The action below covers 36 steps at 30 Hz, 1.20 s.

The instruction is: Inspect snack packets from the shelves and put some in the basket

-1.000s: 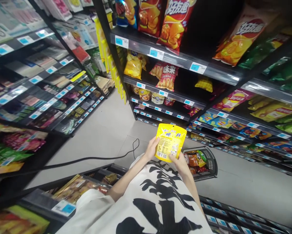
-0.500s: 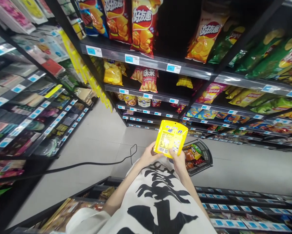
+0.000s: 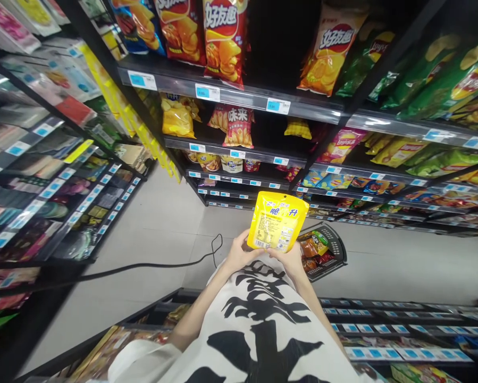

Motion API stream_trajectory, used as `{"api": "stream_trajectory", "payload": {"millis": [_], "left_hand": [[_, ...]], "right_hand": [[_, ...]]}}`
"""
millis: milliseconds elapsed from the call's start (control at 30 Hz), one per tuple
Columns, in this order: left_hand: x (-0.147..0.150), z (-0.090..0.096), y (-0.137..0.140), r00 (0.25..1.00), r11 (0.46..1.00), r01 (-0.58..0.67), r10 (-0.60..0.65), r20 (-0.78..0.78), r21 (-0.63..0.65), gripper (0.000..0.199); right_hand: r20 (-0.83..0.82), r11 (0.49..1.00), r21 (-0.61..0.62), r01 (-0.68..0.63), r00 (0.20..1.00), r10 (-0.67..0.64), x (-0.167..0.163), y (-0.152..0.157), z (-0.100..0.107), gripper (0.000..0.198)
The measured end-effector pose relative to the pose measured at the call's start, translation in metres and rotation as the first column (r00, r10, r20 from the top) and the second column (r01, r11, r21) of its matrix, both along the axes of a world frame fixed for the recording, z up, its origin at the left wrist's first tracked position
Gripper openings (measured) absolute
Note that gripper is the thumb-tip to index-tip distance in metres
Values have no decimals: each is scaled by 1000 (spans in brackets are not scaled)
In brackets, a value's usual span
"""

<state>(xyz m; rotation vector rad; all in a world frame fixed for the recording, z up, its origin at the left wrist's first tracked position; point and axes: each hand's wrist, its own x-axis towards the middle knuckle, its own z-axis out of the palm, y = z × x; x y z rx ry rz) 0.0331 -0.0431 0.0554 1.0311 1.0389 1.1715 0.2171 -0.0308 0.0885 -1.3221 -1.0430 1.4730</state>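
1. The black shelf (image 3: 239,94) has straight, glossy rails and carries puffed, shiny snack bags (image 3: 225,45).
2. The dark basket (image 3: 336,247), with pierced wall, stands on the smooth grey floor (image 3: 167,213); the right hand (image 3: 291,260) partly covers its left side.
3. The yellow pouch (image 3: 276,221) is held above the floor: flat, glossy, four-cornered, with small print and a hole near its top.
4. The left hand (image 3: 241,254) pinches its lower left corner, the right its lower right edge.

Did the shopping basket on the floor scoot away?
No, the basket hasn't visibly moved. Against the floor seam just to its right in the picture, it keeps about the same place; the whole view shifted instead.
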Motion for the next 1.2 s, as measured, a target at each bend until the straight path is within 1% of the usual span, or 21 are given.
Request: {"api": "stream_trajectory", "payload": {"millis": [100, 167, 300, 400, 500, 667, 867, 1000, 1100, 1200], "left_hand": [[0, 1, 0, 1000, 1000, -11, 11, 0, 1, 62], [0, 2, 0, 1000, 1000, -15, 15, 0, -4, 63], [0, 0, 0, 1000, 1000, 2, -2, -11, 17, 76], [2, -2, 1, 993, 998, -37, 42, -109, 46, 83], [4, -3, 2, 982, 996, -67, 76, -173, 55, 79], [3, -3, -1, 980, 996, -86, 90, -180, 26, 76], [1, 1, -1, 970, 994, -92, 101, -222, 51, 70], [1, 3, 1, 961, 988, -141, 150, -230, 57, 62], [1, 1, 2, 961, 987, -147, 157, -228, 61, 59], [1, -1, 2, 965, 986, -154, 163, -206, 58, 60]], "right_hand": [[-1, 1000, 7, -21, 1000, 21, -1, 1, -2, 35], [10, 1000, 4, -25, 1000, 25, -2, 2, -2, 35], [40, 1000, 23, 8, 999, -9, -2, 2, -5, 46], [66, 999, 32, -12, 998, 10, -1, 1, -9, 48], [59, 999, 23, -34, 998, 32, 0, 0, -12, 48], [5, 999, -8, -38, 999, 38, 0, -1, -12, 49], [-93, 998, -27, -54, 994, 52, -2, -2, -13, 49], [-155, 997, -52, -57, 987, 48, -5, -2, -13, 51], [-156, 995, -81, -64, 986, 51, -6, -1, -10, 47], [-155, 993, -95, -76, 986, 61, -8, -1, -7, 46]]}}
